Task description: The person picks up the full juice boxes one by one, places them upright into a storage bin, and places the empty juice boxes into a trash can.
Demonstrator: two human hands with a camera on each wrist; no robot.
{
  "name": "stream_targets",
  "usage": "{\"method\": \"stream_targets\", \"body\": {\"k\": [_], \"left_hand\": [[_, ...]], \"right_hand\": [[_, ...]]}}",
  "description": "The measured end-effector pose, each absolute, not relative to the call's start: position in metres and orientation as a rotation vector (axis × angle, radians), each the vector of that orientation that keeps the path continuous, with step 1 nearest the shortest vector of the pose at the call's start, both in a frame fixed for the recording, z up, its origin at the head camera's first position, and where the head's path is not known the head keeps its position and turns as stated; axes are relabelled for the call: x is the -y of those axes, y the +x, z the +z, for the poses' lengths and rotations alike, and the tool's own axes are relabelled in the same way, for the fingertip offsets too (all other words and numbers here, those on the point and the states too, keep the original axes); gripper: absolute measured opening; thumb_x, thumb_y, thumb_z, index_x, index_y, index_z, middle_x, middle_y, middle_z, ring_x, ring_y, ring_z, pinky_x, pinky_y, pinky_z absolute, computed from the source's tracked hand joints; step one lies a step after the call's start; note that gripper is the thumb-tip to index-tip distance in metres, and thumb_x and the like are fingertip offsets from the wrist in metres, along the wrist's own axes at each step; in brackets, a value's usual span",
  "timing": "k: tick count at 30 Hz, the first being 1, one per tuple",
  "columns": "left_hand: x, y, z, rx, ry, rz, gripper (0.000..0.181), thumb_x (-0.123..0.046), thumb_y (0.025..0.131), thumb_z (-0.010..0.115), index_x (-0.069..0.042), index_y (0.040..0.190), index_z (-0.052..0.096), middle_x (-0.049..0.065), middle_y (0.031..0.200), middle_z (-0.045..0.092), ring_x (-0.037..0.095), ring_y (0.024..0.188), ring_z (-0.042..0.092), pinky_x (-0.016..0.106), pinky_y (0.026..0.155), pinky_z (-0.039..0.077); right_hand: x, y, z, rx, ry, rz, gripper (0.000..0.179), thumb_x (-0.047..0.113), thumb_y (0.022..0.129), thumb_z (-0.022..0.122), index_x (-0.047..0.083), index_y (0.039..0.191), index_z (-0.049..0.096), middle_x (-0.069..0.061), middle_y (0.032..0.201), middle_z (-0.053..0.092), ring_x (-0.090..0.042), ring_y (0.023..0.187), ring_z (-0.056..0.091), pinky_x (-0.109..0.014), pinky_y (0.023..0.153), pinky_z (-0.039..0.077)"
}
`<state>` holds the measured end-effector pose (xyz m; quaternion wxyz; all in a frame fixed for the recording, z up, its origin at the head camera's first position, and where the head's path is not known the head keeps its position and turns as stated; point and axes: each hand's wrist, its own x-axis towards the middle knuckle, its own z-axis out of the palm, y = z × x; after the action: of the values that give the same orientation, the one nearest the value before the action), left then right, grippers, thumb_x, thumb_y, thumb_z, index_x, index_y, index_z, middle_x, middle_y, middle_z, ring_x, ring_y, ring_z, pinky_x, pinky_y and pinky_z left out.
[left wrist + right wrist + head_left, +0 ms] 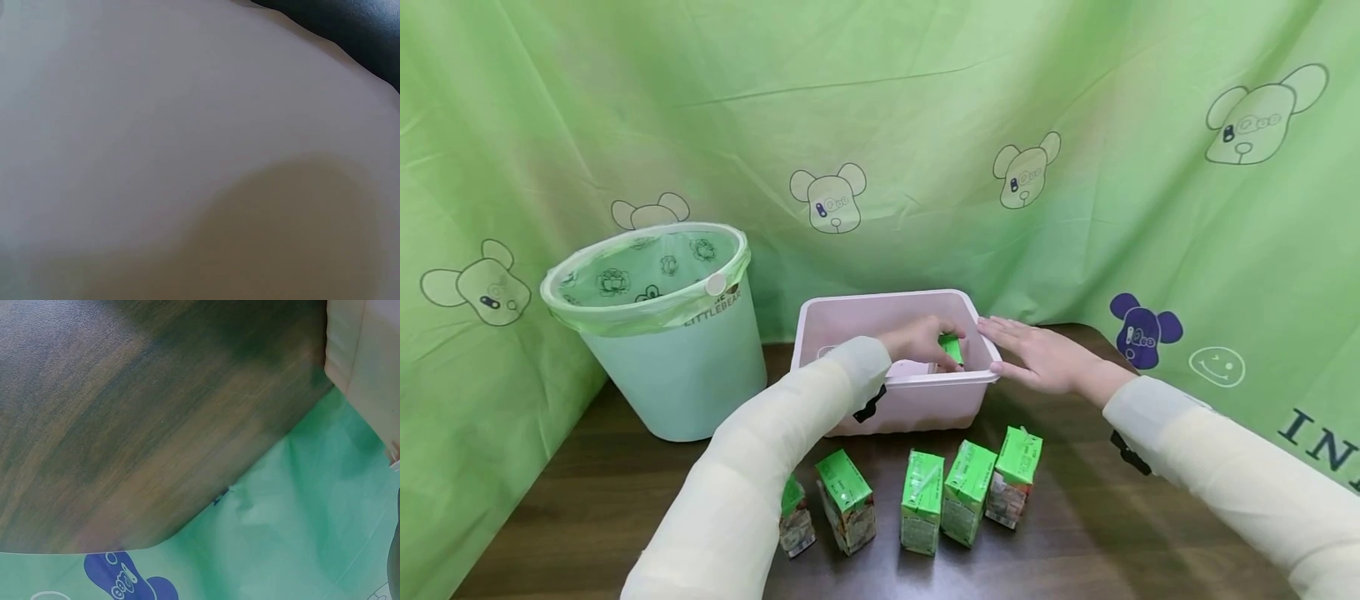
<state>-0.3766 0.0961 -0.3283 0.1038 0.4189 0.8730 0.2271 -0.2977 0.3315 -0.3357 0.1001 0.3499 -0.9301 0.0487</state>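
Inside the pink bin [917,404], my left hand [921,342] pinches a green-topped drink carton [951,347] between thumb and fingers, near the bin's right wall. Most of that carton is hidden by the hand and the bin's front rim. My right hand [1037,354] rests against the bin's right rim with its fingers straight. In the left wrist view only the blurred pink bin wall [156,112] and a dark edge show. The right wrist view catches a corner of the bin [369,362] and the tabletop.
Several more green-topped cartons [922,483] stand on the dark wooden table [1097,517] in front of the bin; my left sleeve partly covers one [796,521]. A mint trash can [692,375] with a green liner stands at left. A green printed curtain [917,100] hangs behind.
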Motion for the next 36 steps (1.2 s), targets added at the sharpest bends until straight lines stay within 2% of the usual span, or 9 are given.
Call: {"method": "stream_targets", "body": {"k": [4,13,24,30,36], "left_hand": [[-0.094,-0.378,-0.329,-2.578,1.217,0.677,0.061,-0.026,0.08,0.082,-0.008,0.133,0.058,0.004,0.135,0.057,0.012,0.121,0.05,0.014,0.096,0.037],[-0.088,-0.378,-0.324,-2.54,1.163,0.783,0.056,-0.02,0.083,0.08,-0.007,0.133,0.059,0.008,0.133,0.059,0.02,0.12,0.055,0.022,0.099,0.041],[-0.086,-0.375,-0.31,-2.532,1.138,0.851,0.051,-0.016,0.084,0.078,-0.01,0.132,0.06,0.006,0.133,0.058,0.025,0.122,0.054,0.025,0.099,0.043],[-0.077,-0.372,-0.302,-2.528,1.129,0.863,0.051,-0.019,0.085,0.077,-0.013,0.133,0.06,0.0,0.133,0.059,0.023,0.125,0.052,0.027,0.1,0.043],[-0.063,-0.369,-0.294,-2.497,1.111,0.923,0.052,-0.022,0.087,0.075,-0.012,0.135,0.058,0.001,0.137,0.056,0.025,0.128,0.049,0.028,0.098,0.044]], "right_hand": [[-0.331,-0.298,-0.336,2.747,1.035,0.14,0.064,0.037,0.1,0.052,0.001,0.15,0.033,-0.017,0.154,0.032,-0.038,0.14,0.029,-0.054,0.108,0.032],[-0.332,-0.299,-0.339,2.747,1.025,0.14,0.064,0.037,0.1,0.051,0.002,0.15,0.032,-0.018,0.154,0.031,-0.038,0.14,0.029,-0.055,0.108,0.031],[-0.33,-0.298,-0.333,2.746,1.051,0.109,0.063,0.036,0.101,0.051,0.0,0.149,0.033,-0.019,0.153,0.033,-0.039,0.139,0.029,-0.054,0.109,0.031],[-0.329,-0.298,-0.331,2.762,1.062,0.109,0.063,0.036,0.101,0.051,-0.001,0.149,0.032,-0.02,0.153,0.032,-0.04,0.139,0.029,-0.054,0.109,0.031],[-0.329,-0.298,-0.331,2.767,1.067,0.096,0.063,0.036,0.101,0.05,-0.001,0.149,0.032,-0.019,0.153,0.032,-0.041,0.14,0.028,-0.055,0.109,0.029]]}}
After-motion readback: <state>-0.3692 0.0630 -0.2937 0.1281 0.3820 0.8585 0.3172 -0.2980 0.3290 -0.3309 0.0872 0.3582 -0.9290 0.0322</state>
